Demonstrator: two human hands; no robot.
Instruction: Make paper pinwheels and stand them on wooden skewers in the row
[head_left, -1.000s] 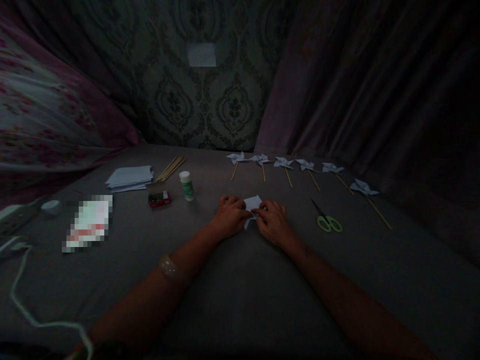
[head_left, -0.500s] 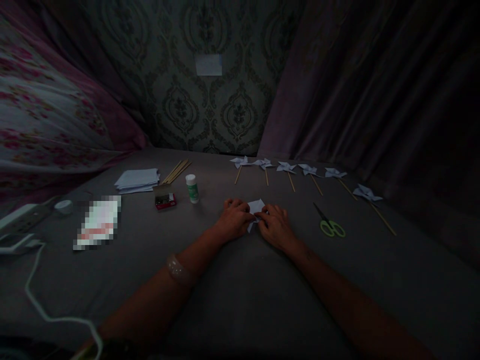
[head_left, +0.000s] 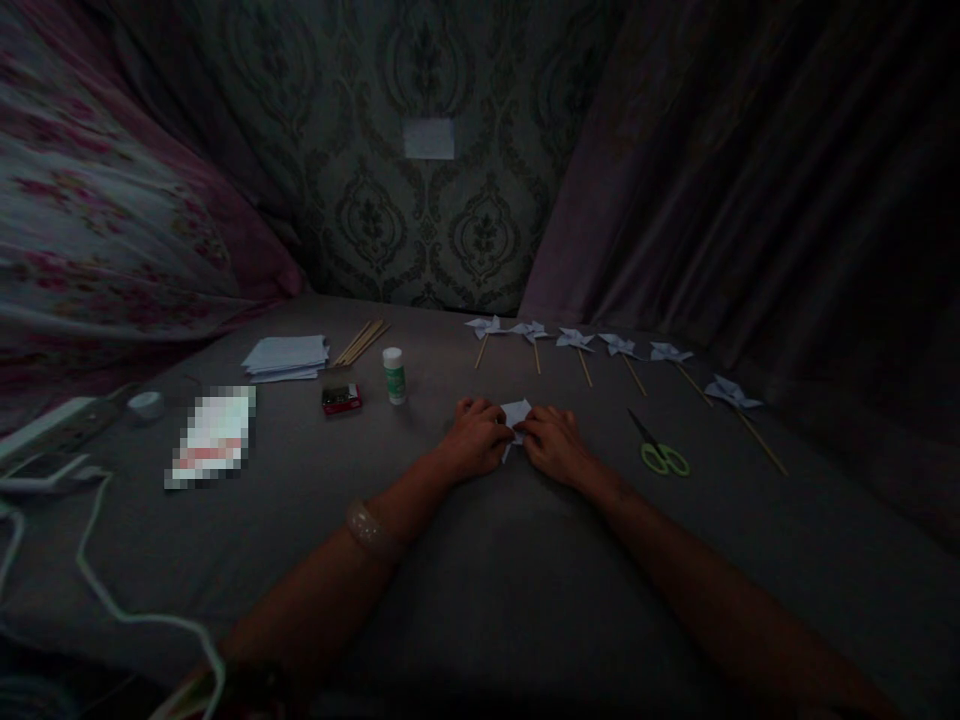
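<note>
A small folded white paper piece [head_left: 517,412] lies on the grey cloth surface [head_left: 480,560] at the centre. My left hand [head_left: 475,440] rests on its left side with fingers curled and pinching it. My right hand [head_left: 556,442] presses and pinches its right side. Most of the paper is hidden beneath the two hands. A clear bangle [head_left: 371,528] sits on my left wrist.
Several paper pinwheels on sticks [head_left: 576,341] lie in a row behind. Green scissors [head_left: 658,450] lie to the right. A glue bottle [head_left: 394,374], red box [head_left: 341,398], bare sticks [head_left: 361,342] and paper stack [head_left: 288,357] sit left. A white cable [head_left: 97,590] trails at lower left.
The view has shifted slightly, so everything sits a little to the right. My hands have closed further over the paper, and less of it shows now.
</note>
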